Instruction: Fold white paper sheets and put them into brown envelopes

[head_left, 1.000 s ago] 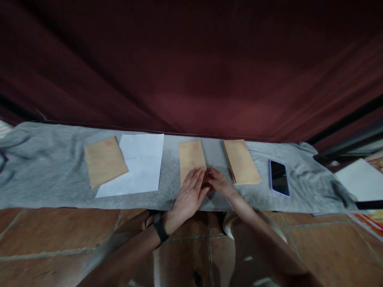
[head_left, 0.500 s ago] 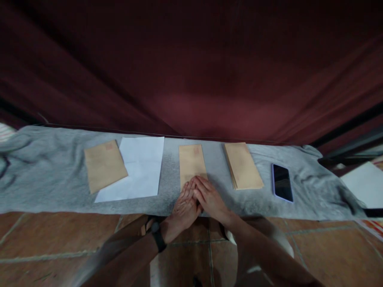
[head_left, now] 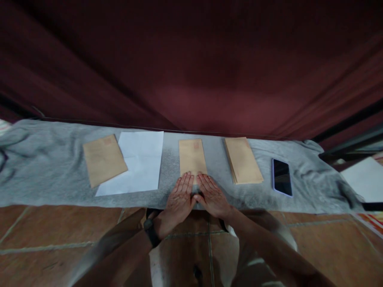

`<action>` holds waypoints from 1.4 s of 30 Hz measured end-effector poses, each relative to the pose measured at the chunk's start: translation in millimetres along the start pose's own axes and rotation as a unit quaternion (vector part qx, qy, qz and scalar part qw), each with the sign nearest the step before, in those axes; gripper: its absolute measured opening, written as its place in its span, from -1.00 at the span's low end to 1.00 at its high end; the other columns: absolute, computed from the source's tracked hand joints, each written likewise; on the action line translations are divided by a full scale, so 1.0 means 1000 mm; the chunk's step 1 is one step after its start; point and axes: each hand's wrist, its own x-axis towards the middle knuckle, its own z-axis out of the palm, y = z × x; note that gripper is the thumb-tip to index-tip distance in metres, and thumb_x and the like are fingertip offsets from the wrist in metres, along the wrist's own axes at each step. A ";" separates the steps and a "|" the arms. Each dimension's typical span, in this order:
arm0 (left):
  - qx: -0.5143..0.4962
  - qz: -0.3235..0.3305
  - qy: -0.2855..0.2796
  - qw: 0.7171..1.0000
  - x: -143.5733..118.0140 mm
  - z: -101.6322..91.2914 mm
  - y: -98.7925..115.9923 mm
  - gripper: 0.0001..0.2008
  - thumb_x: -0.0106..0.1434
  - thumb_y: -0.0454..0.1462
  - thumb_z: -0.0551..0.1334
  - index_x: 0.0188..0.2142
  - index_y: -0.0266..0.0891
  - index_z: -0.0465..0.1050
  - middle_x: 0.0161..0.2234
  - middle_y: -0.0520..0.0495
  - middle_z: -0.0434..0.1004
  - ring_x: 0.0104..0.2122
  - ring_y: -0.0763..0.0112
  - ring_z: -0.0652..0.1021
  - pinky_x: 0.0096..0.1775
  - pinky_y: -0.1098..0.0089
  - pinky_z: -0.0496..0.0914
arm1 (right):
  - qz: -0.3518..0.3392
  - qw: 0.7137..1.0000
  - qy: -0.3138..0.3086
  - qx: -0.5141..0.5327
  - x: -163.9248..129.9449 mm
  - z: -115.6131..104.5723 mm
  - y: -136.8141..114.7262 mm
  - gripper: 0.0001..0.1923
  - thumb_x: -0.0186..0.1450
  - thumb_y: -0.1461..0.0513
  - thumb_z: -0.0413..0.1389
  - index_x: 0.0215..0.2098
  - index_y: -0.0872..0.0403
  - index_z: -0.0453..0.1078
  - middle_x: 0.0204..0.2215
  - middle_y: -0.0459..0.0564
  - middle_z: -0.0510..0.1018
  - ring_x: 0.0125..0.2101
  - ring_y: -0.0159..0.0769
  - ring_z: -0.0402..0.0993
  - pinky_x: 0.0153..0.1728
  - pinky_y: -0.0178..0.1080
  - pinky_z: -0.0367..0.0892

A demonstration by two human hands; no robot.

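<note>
A brown paper envelope [head_left: 192, 156] with a faint reddish printed mark lies flat on the grey cloth in the middle. My left hand [head_left: 180, 198] rests flat on its near end, fingers stretched out and pointing away from me. Beside it, my right hand [head_left: 212, 195] lies flat on the same end, fingers also extended. The two thumbs meet or nearly meet below the envelope. Both palms hide the envelope's near edge. Neither hand grips anything. A dark watch [head_left: 151, 232] is on my left wrist.
To the left, another brown envelope [head_left: 104, 160] overlaps a creased white sheet [head_left: 143, 161]. A stack of brown envelopes [head_left: 243, 160] and a phone [head_left: 281, 177] lie to the right. The grey cloth [head_left: 54, 167] covers the narrow surface; a dark red curtain [head_left: 191, 79] hangs behind.
My hands, which were overlapped on the near end of the envelope, have moved apart and now lie side by side, flat. The view has tilted slightly.
</note>
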 end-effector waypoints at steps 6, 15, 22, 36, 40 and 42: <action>0.010 -0.045 -0.004 0.999 -0.001 -0.007 -0.004 -0.33 0.48 -0.11 0.03 0.45 -0.46 0.05 0.45 -0.38 0.09 0.45 0.08 0.14 0.42 0.05 0.10 | 0.030 0.999 -0.007 -0.015 -0.003 -0.003 0.007 -0.26 0.54 -0.02 -0.09 0.51 0.25 -0.05 0.47 0.25 0.07 0.47 -0.07 -0.03 0.45 0.06 0.02; -0.013 -0.081 0.016 0.997 -0.002 -0.007 -0.009 -0.33 0.49 -0.08 0.02 0.43 -0.48 0.09 0.42 -0.42 0.15 0.42 -0.01 0.20 0.41 -0.05 0.11 | 0.048 0.999 0.003 -0.015 -0.003 -0.010 0.008 -0.31 0.55 0.01 -0.11 0.48 0.26 0.05 0.46 0.25 0.11 0.46 -0.07 0.02 0.45 0.06 0.03; -0.090 -0.030 0.040 0.995 0.049 -0.018 0.005 -0.40 0.51 -0.26 -0.12 0.49 -0.35 -0.04 0.49 -0.24 0.01 0.48 0.20 0.02 0.45 0.02 0.04 | 0.100 0.994 0.029 0.045 0.019 -0.014 0.005 -0.40 0.57 0.16 -0.25 0.50 0.19 0.01 0.44 0.16 0.20 0.44 -0.14 0.08 0.45 0.07 0.04; -0.074 -0.088 0.007 0.993 0.084 0.017 0.004 -0.37 0.54 -0.08 -0.14 0.46 -0.37 0.06 0.46 -0.25 0.10 0.47 0.18 0.06 0.45 0.04 0.00 | 0.083 0.996 0.009 -0.039 0.042 0.003 0.020 -0.38 0.51 0.31 -0.21 0.52 0.15 -0.03 0.47 0.15 0.10 0.46 -0.04 0.02 0.43 0.16 -0.02; -0.044 -0.098 0.010 0.994 0.084 0.018 0.001 -0.36 0.53 -0.07 -0.13 0.48 -0.33 0.04 0.46 -0.24 0.08 0.48 0.16 0.04 0.44 0.01 0.01 | 0.087 0.995 0.002 -0.052 0.041 0.003 0.020 -0.40 0.52 0.29 -0.18 0.50 0.15 0.03 0.46 0.15 0.11 0.45 -0.03 0.05 0.42 0.15 -0.02; -0.040 -0.105 0.018 0.994 0.084 0.020 -0.002 -0.37 0.53 -0.09 -0.13 0.48 -0.32 0.02 0.47 -0.23 0.07 0.48 0.16 0.04 0.43 0.00 0.01 | 0.093 0.994 0.011 -0.049 0.041 0.003 0.022 -0.43 0.53 0.27 -0.18 0.48 0.14 0.09 0.44 0.14 0.17 0.44 -0.03 0.08 0.42 0.15 -0.01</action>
